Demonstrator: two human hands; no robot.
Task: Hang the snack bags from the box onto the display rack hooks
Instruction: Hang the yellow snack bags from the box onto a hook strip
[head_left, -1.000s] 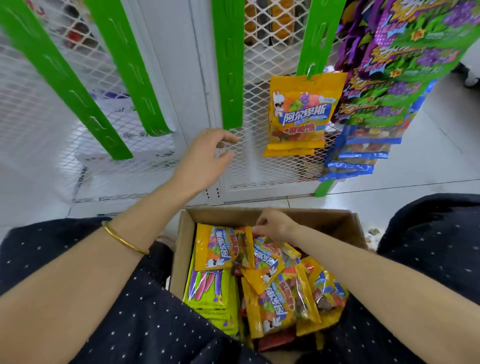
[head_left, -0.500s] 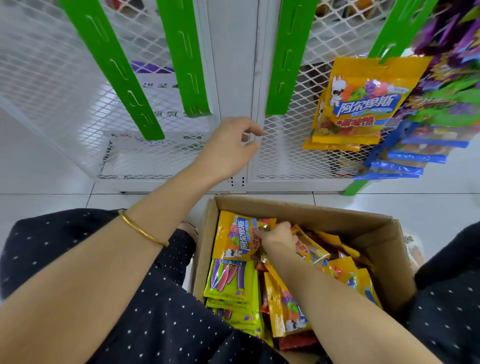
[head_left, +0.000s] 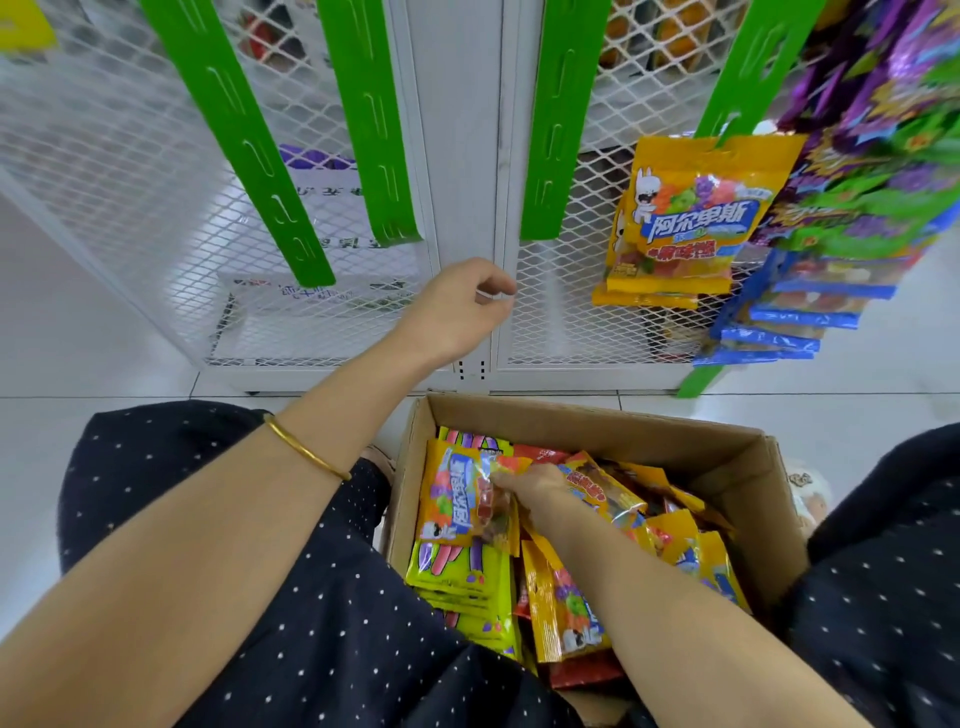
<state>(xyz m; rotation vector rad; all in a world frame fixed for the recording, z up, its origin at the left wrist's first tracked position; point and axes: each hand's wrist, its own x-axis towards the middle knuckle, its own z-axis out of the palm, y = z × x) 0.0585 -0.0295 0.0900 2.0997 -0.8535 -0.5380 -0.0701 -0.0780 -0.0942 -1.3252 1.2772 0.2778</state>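
Observation:
A cardboard box (head_left: 748, 467) on the floor between my knees holds several yellow and orange snack bags. My right hand (head_left: 535, 491) reaches down into it and grips a yellow bag (head_left: 452, 493) at the box's left side. My left hand (head_left: 457, 309) hovers in the air above the box in front of the white mesh rack (head_left: 561, 291), fingers loosely curled and holding nothing. Green hanging strips (head_left: 563, 119) run down the rack. Yellow snack bags (head_left: 691, 218) hang from the rightmost strip.
Purple, green and blue snack bags (head_left: 862, 197) hang in a thick column at the far right. A lime-green stack of packets (head_left: 462, 571) lies in the box's left corner. White floor tiles (head_left: 78, 338) surround the rack. My dark dotted trouser knees flank the box.
The view has tipped down and shifted right. My right hand has gone deeper into the box and taken hold of a yellow bag. The left hand's fingers have curled in more.

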